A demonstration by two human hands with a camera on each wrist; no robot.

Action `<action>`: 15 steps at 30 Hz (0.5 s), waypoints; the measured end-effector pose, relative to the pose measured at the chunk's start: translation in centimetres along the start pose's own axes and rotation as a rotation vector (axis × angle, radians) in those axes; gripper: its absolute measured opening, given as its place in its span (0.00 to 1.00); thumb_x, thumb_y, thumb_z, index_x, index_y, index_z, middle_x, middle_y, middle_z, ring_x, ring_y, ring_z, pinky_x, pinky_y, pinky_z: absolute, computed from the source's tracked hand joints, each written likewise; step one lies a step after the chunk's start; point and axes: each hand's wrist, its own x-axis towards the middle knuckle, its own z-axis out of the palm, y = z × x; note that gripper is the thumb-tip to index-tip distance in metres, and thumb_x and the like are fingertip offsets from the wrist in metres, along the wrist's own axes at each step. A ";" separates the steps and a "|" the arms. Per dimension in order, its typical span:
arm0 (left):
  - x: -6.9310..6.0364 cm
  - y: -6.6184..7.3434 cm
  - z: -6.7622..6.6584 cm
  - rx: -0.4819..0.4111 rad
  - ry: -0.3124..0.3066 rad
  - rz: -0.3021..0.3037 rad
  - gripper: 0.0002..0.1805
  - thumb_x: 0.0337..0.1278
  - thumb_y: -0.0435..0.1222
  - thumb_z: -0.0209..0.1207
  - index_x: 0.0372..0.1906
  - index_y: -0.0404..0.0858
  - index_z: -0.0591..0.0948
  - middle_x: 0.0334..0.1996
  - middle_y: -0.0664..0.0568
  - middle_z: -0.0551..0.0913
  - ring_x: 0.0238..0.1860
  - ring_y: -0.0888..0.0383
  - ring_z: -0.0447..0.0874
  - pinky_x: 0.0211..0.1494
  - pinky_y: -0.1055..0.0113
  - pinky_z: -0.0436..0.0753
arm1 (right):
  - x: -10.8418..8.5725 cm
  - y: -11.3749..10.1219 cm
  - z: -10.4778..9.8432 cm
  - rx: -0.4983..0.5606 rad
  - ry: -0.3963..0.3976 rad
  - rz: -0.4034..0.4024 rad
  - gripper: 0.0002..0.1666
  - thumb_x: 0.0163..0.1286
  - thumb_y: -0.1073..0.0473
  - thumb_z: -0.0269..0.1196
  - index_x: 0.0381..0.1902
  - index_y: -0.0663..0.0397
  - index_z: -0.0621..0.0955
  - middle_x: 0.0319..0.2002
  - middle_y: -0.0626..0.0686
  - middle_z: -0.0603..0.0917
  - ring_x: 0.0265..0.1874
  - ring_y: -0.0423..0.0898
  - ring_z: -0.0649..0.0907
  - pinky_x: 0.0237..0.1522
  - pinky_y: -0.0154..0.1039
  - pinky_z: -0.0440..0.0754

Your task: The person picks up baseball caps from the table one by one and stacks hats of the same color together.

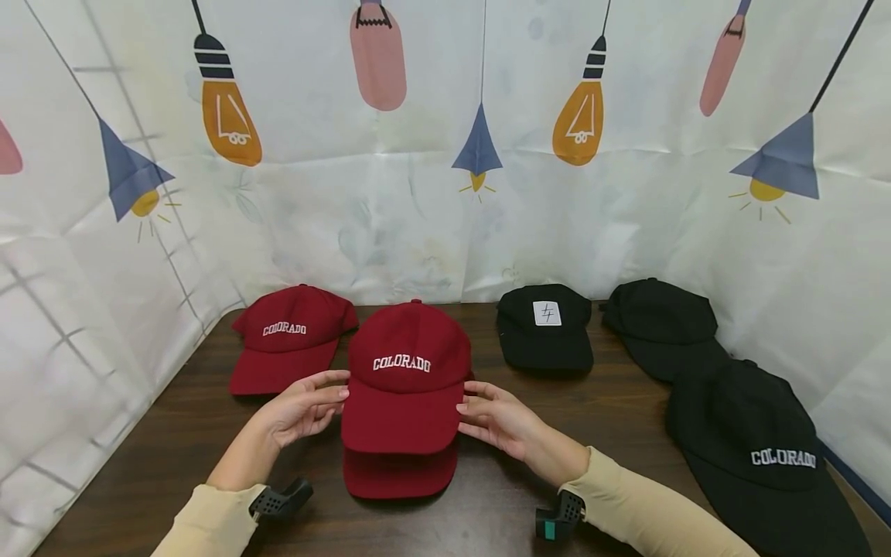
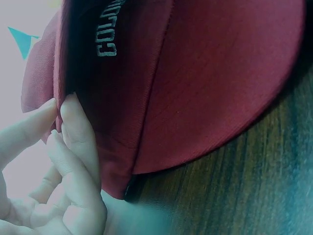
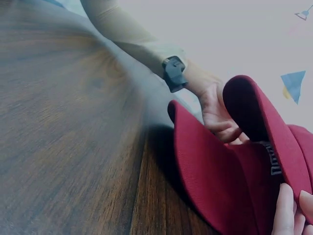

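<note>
A red baseball cap (image 1: 407, 348) with white COLORADO lettering sits over a second red cap (image 1: 400, 473), whose brim shows below. My left hand (image 1: 306, 406) pinches the upper cap's brim at its left edge; in the left wrist view the thumb and fingers (image 2: 78, 132) close on that edge. At the brim's right edge my right hand (image 1: 501, 422) pinches it too, its fingers (image 3: 283, 210) partly cut off in the right wrist view. A gap separates the two brims (image 3: 205, 161), and the lower cap's lettering shows between them.
Another red cap (image 1: 288, 336) lies at the back left of the dark wooden table (image 1: 174, 464). A black cap with a white label (image 1: 546, 329) stands at the back right. Further right are a plain black cap (image 1: 661, 329) and a black COLORADO cap (image 1: 759, 449). A patterned curtain (image 1: 418, 216) hangs behind.
</note>
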 end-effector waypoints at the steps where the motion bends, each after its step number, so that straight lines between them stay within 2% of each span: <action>1: 0.0 0.0 0.0 0.008 0.004 -0.001 0.11 0.73 0.30 0.57 0.52 0.49 0.79 0.37 0.54 0.85 0.36 0.63 0.87 0.38 0.76 0.83 | 0.0 0.0 0.0 -0.002 -0.002 -0.004 0.28 0.74 0.72 0.56 0.68 0.64 0.62 0.52 0.55 0.77 0.44 0.44 0.83 0.55 0.42 0.83; 8: 0.4 -0.2 -0.1 0.074 0.028 -0.010 0.11 0.72 0.31 0.58 0.51 0.48 0.80 0.37 0.55 0.84 0.37 0.63 0.86 0.38 0.77 0.83 | 0.0 0.4 -0.2 -0.023 0.010 0.007 0.26 0.74 0.71 0.57 0.66 0.63 0.64 0.50 0.54 0.78 0.42 0.43 0.84 0.53 0.42 0.84; 15: 0.6 -0.6 -0.5 0.123 0.008 -0.025 0.11 0.72 0.30 0.57 0.52 0.47 0.79 0.37 0.56 0.84 0.37 0.63 0.86 0.38 0.77 0.83 | 0.1 1.0 -0.4 -0.062 0.027 0.008 0.24 0.73 0.72 0.58 0.64 0.64 0.65 0.49 0.55 0.79 0.41 0.44 0.85 0.52 0.44 0.84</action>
